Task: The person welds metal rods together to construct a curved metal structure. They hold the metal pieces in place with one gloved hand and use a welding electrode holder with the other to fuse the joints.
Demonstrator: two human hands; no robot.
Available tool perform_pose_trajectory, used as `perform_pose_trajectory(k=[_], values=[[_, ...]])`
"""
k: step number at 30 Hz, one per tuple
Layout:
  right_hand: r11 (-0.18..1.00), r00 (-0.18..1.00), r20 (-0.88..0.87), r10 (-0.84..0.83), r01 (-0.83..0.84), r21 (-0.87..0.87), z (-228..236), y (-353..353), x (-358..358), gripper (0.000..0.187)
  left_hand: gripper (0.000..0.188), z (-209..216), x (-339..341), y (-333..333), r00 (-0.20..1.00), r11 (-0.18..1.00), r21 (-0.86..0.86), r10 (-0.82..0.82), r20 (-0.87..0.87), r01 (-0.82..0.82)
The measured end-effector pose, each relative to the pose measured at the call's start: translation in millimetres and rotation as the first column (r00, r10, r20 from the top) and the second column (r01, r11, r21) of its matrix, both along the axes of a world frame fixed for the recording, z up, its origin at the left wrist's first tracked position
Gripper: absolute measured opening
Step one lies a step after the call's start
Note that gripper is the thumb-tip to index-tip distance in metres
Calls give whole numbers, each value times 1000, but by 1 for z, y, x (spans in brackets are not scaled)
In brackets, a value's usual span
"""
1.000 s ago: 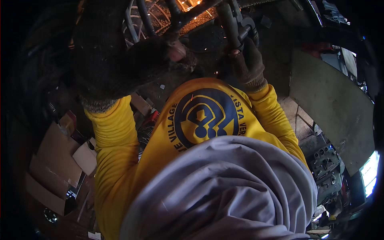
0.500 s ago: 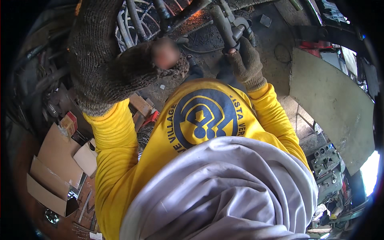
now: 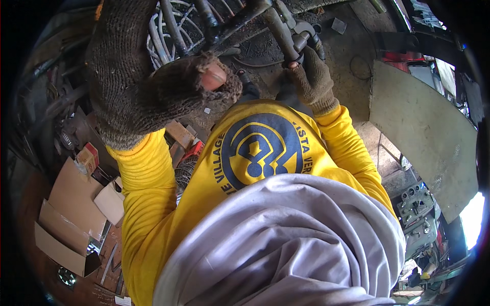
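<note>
My left hand (image 3: pixel 132 76), in a thick brown knitted glove, looms large at the upper left. Its bare thumb tip pokes out of the torn glove and stands away from the palm; the other fingers run past the top edge, so whatever they hold is hidden. Farther right, my right hand (image 3: pixel 314 79), in a similar glove, closes around the lower end of a metal tube frame (image 3: pixel 280 33). A short cylindrical fitting (image 3: pixel 301 40) sits beside that tube. Dark welded-looking bars (image 3: pixel 224 23) of the frame reach left, close to my left hand.
Pale curved rods or hoses (image 3: pixel 161 38) lie behind the bars. A thin cable (image 3: pixel 258 66) runs over the dirty floor. To the right leans a large metal sheet (image 3: pixel 421 132), with a grey machine (image 3: pixel 416 204) below it. Open cardboard boxes (image 3: pixel 69 209) stand at left.
The orange glow and sparks near the bars at the top are gone. The tube in my right hand has shifted slightly left. My left hand has barely moved.
</note>
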State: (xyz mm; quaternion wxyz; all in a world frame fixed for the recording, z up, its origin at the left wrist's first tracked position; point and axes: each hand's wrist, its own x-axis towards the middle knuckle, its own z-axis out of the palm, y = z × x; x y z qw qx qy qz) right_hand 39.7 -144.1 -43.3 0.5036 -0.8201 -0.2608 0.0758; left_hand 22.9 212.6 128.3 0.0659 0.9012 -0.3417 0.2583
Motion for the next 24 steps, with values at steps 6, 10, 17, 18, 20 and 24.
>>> perform_pose_trajectory(k=[6,10,17,18,20,24], values=[[995,985,-152,-82,90,45,11,7,-4,42,85,-2,-13,-8,986,977,184,84,141,-110],[975,877,-477,-63,156,157,14,12,-9,45,87,0,-24,-15,964,942,286,108,243,-177],[976,1000,-4,2,-1,216,5,13,3,52,67,-31,-36,-3,745,851,208,273,609,-482],[952,1000,1,0,0,307,3,17,3,53,69,-13,-26,-8,752,857,282,169,637,-431],[973,951,-308,18,55,226,16,16,-2,54,71,-8,-21,-4,895,905,215,280,346,-366],[985,999,46,-14,6,174,5,16,4,52,42,-74,-27,57,607,835,270,94,789,-481]])
